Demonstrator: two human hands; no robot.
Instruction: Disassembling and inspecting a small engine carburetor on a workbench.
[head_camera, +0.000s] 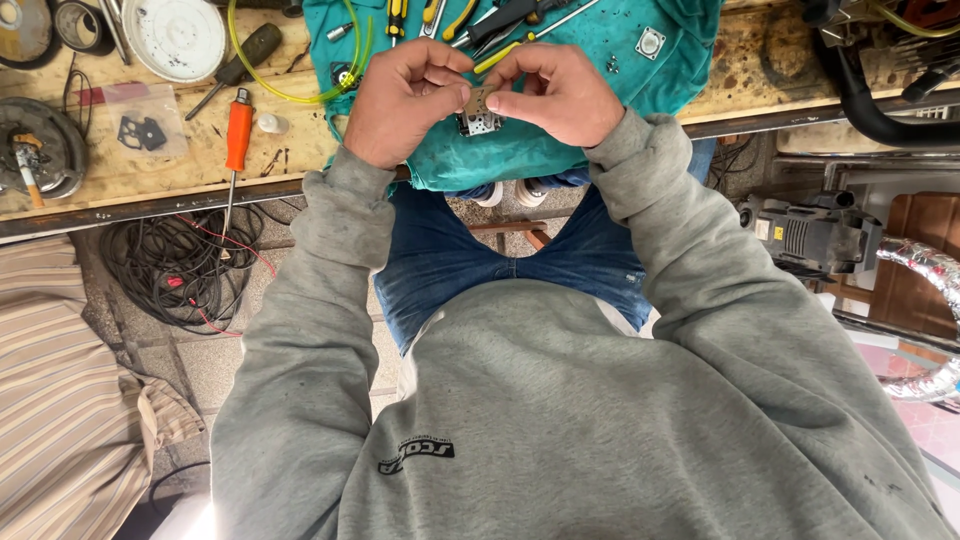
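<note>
**Both hands close on a small metal part over the teal cloth**

Because the camera looks straight down the person's chest, the nearest things are the grey sweatshirt (560, 400) and the blue jeans (450, 260), with both sleeves running forward to the teal cloth (560, 130), which serves as the landmark here. A striped sleeve (70, 400) of someone else shows well to the left of the cloth, nearer the camera.

Over the cloth's near edge, the left hand (400, 100) and the right hand (555, 95) meet, knuckles raised, fingertips pinched together. Between them sits a small metal part (478, 115), a pale blocky piece with holes in its face; both hands grip it, the left from one side, the right from the other with the thumb along its lower edge. Held so, the part is lifted off the cloth and turned toward the eyes, seemingly for close inspection or fine fingering.

Left of the cloth on the wooden bench (150, 170) lies an orange-handled screwdriver (238, 130), within easy reach, and further left a clear bag (145, 130) with dark gaskets. Yellow tubing (290, 95) loops onto the cloth's far left corner. On the cloth beyond the hands lie pliers and other tools (480, 25); the cloth probably keeps small parts from rolling away. Under the bench, left of the cloth, black cable (180, 260) lies coiled.
</note>
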